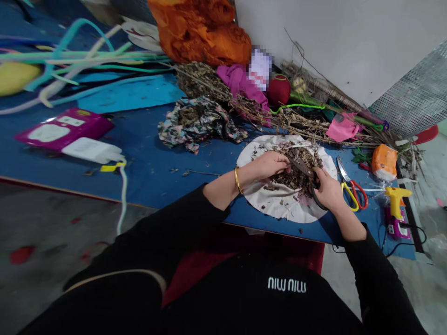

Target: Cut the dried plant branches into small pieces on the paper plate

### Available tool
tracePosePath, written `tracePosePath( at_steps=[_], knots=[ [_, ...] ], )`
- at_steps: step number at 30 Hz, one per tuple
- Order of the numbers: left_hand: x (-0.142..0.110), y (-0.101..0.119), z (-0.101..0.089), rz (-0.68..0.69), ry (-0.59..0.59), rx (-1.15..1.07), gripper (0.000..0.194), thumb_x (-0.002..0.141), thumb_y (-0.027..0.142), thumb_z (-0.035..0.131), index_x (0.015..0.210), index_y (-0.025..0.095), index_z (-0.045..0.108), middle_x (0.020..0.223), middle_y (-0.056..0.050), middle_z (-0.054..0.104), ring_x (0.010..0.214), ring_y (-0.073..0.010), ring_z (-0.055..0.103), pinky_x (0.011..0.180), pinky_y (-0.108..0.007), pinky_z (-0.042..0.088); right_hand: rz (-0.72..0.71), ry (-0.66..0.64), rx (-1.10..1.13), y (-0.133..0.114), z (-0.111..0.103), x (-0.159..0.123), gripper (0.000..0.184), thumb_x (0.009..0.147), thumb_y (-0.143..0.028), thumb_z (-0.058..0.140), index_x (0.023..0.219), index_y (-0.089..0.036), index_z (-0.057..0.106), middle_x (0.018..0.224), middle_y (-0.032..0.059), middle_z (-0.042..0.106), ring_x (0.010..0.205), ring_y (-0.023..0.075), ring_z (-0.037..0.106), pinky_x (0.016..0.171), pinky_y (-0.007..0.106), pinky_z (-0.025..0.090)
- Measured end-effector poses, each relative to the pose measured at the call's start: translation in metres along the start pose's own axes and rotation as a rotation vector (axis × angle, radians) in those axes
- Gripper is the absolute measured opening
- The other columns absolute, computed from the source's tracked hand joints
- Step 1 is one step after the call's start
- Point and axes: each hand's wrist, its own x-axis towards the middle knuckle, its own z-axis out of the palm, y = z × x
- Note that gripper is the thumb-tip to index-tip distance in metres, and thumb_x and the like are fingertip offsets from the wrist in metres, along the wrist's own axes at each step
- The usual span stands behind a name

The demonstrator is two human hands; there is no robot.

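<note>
A round white cloth [256, 197] lies on the blue table, with a heap of dry brown plant bits [291, 179] spread over its middle. My right hand [328, 188] grips dark scissors [301, 165], whose blades point left over the heap. Close to the blade tips is my left hand [272, 164], its fingers pinched together above the plant bits. Whatever those fingers hold is too small to make out. A gold bangle [238, 180] circles the left wrist.
Red-and-yellow scissors [354, 195], a yellow glue gun [397, 201] and an orange pack [384, 162] sit at right. Dry stalks [300, 125] run behind the cloth. A patterned cloth [202, 123] holds more dry matter. On the left are a purple packet [66, 130] and foam-like strips [87, 56].
</note>
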Motion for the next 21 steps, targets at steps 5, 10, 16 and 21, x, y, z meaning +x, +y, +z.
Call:
tracePosePath(
  at_steps=[5, 10, 16, 21],
  knots=[
    [-0.0031, 0.0054, 0.0018, -0.003, -0.013, 0.004, 0.018, 0.091, 0.02, 0.054, 0.08, 0.017, 0.068, 0.054, 0.004, 0.042, 0.04, -0.008, 0.033, 0.038, -0.021, 0.028, -0.007, 0.013, 0.015, 0.0044, 0.0032, -0.0002, 0.055, 0.087, -0.038, 0.055, 0.139, -0.021, 0.057, 0.121, 0.0116, 0.071, 0.095, 0.027, 0.067, 0.074, 0.034, 0.05],
    [-0.0013, 0.0029, -0.0003, 0.079, 0.017, 0.06, 0.021, 0.091, 0.02, 0.051, 0.08, 0.016, 0.069, 0.058, 0.001, 0.047, 0.047, -0.009, 0.039, 0.043, -0.021, 0.029, -0.005, 0.014, 0.038, 0.0048, -0.0011, -0.0012, 0.05, 0.089, -0.038, 0.054, 0.136, -0.021, 0.06, 0.119, 0.0103, 0.072, 0.094, 0.026, 0.068, 0.076, 0.034, 0.05],
    [0.0017, -0.0024, -0.0005, 0.127, 0.006, 0.054, 0.022, 0.092, 0.024, 0.052, 0.08, 0.016, 0.068, 0.058, 0.002, 0.045, 0.047, -0.0095, 0.039, 0.044, -0.021, 0.028, -0.025, 0.016, 0.067, 0.0052, -0.0036, -0.0028, 0.047, 0.088, -0.037, 0.055, 0.133, -0.022, 0.06, 0.116, 0.0094, 0.073, 0.093, 0.0249, 0.068, 0.076, 0.033, 0.05],
    [-0.0018, 0.002, 0.0019, 0.051, -0.059, 0.009, 0.017, 0.091, 0.022, 0.054, 0.082, 0.017, 0.067, 0.055, 0.004, 0.04, 0.041, -0.0083, 0.031, 0.038, -0.022, 0.024, -0.026, -0.002, 0.053, 0.003, -0.003, -0.0026, 0.049, 0.088, -0.037, 0.055, 0.134, -0.021, 0.06, 0.113, 0.0095, 0.072, 0.089, 0.0241, 0.067, 0.073, 0.032, 0.048]
  ],
)
